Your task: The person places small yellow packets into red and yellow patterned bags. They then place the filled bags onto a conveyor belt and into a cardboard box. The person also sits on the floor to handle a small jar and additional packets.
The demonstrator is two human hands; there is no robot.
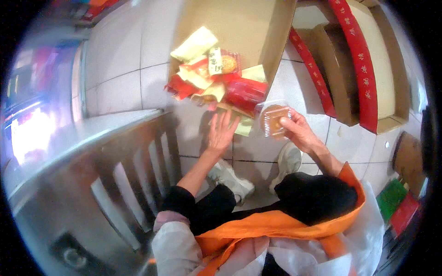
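In my right hand (pixel 304 132) is a clear plastic clamshell (pixel 274 119) with a round brown pastry inside, my thumb across its top. My left hand (pixel 222 132) is spread, palm down, at the near edge of a heap of wrappings, with nothing seen in its grip. A pale yellow paper slip (pixel 243 126) shows beside its fingers. The heap holds red wrapping (pixel 243 95), yellow paper (pixel 195 45) and another pastry in a clear pack (pixel 228 63). A slip bearing writing (pixel 215 61) partly covers that pack. The heap lies at the near end of a tan cardboard box (pixel 241 24).
Cardboard trays with red printed bands (pixel 366 76) stand on the tiled floor (pixel 117 62) at the right. A slatted metal stand (pixel 131 165) rises close on my left. My shoes (pixel 231 179) are below my hands. Green and red items (pixel 392 195) lie at the far right.
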